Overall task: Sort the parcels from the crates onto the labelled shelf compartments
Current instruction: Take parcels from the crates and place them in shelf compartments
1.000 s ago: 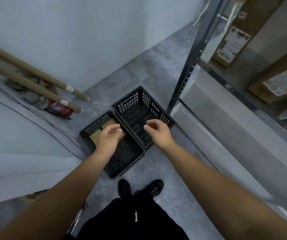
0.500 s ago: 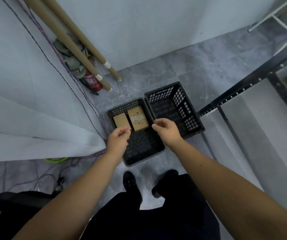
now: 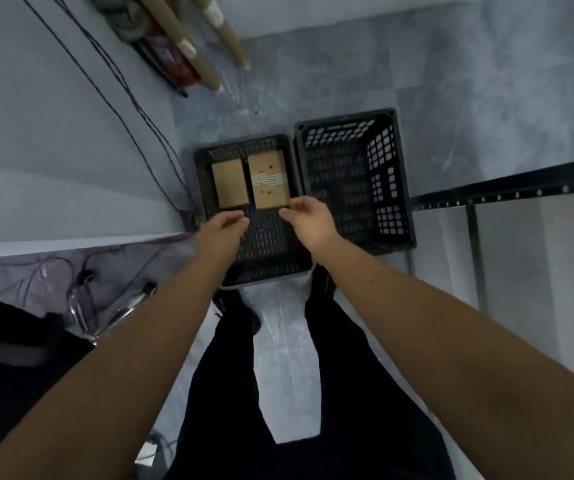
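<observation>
Grey tiled floor lies below me, two black crates side by side on it. Both parcels sit flat in the far half of the left crate [image 3: 205,188]: the larger parcel [image 3: 268,180], with a white label band across its middle, touches the smaller parcel [image 3: 230,183] on its left. Each runs lengthwise away from me. My left hand [image 3: 221,230] and right hand [image 3: 308,220] hover empty, fingers loosely curled, likely to lift the larger one. The right crate [image 3: 399,181] looks empty beside the shelf frame [image 3: 507,188].
</observation>
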Demonstrator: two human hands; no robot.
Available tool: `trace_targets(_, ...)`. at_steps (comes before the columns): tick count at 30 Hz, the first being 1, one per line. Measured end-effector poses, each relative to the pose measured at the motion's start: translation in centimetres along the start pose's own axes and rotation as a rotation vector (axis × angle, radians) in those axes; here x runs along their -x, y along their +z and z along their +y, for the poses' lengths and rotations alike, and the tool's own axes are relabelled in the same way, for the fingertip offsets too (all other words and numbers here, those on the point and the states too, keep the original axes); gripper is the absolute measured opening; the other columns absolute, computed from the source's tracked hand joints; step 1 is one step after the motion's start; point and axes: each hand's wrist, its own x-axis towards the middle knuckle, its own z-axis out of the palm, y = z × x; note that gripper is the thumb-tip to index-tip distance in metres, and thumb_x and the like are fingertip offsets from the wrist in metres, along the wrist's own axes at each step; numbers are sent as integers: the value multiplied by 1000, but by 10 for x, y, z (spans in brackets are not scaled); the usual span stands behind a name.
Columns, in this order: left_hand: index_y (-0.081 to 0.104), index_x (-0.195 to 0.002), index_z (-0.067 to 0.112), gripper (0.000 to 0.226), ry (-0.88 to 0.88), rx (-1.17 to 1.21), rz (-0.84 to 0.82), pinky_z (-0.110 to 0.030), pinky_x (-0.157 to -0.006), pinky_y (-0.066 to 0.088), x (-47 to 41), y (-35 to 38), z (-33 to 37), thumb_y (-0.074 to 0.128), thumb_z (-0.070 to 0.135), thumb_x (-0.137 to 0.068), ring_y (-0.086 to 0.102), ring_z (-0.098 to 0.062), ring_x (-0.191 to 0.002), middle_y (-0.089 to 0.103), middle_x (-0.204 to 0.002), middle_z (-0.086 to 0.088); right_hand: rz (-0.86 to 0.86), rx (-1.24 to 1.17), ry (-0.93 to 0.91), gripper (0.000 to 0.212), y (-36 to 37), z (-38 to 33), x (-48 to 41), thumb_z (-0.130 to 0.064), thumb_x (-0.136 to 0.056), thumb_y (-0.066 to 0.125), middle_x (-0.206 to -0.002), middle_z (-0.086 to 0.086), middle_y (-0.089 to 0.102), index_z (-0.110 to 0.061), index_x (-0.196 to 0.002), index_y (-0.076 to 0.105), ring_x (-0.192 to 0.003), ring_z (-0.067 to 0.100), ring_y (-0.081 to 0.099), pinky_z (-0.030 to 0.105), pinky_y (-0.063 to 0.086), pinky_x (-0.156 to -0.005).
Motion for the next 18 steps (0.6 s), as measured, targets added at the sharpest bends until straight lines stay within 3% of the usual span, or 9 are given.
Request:
trace_targets(4,71,-101,33,8,-95,6,-9,-43,-98,57,-77,40,-32,72,32,-94,69,-23,-104,74,-111,-5,32,89,-3,34,9,32,-88,-16,-98,70,-122,3,65,-7,-130,64,-119,20,61,32,46,-111)
trace_targets(8,70,-105,27,11,-118,59,-19,-29,-77,51,-162,76,-52,71,29,-94,64,-16,-88,69,-99,1,77,173,-11,33,34,64,-183,-19,-97,70,-119,0,67,-9,-129,65,-117,20,64,30,50,-103)
trace_targets(11,69,-106,26,13,-131,64,-19,-28,-76,48,-225,96,-80,71,26,-94,62,-15,-91,68,-101,1,38,180,30,42,60,91,-243,-24,-97,70,-131,1,65,-13,-137,62,-115,17,61,30,50,-96)
trace_targets(14,67,-121,24,29,-150,28,-22,-27,-73,48,-283,112,-115,72,27,-92,64,-16,-92,70,-112,-2,5,194,73,50,87,123,-298,-26,-98,68,-129,2,60,-14,-145,55,-105,12,51,22,44,-80)
trace_targets(18,57,-143,19,49,-122,-87,-46,-24,-72,49,-348,125,-149,69,26,-96,64,-16,-100,66,-129,-2,55,247,115,59,119,160,-362,-25,-98,64,-139,10,57,-14,-152,44,-111,23,58,32,50,-89)
